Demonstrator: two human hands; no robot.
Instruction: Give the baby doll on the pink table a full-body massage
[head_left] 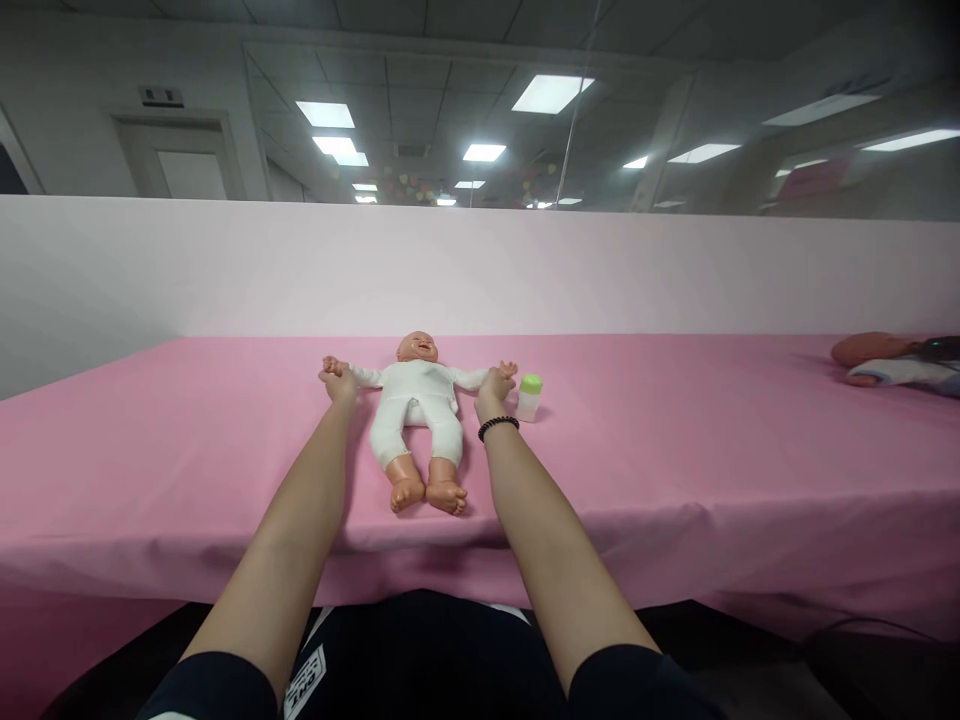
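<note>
A baby doll (416, 420) lies on its back on the pink-covered surface (675, 450), arms spread, dressed in a white bodysuit (416, 390). The left hand (339, 383) and right hand (495, 383) each reach one of its small hands, fingers closed narrowly on it (the exact grip is hard to see). A green-capped bottle (529, 398) stands untouched just beside the right hand.

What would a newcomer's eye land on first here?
The baby doll in white, lying on its back mid-table on the pink cloth, with the person's left hand and right hand at its hands. Next, the green-capped bottle standing beside the right hand.
</note>
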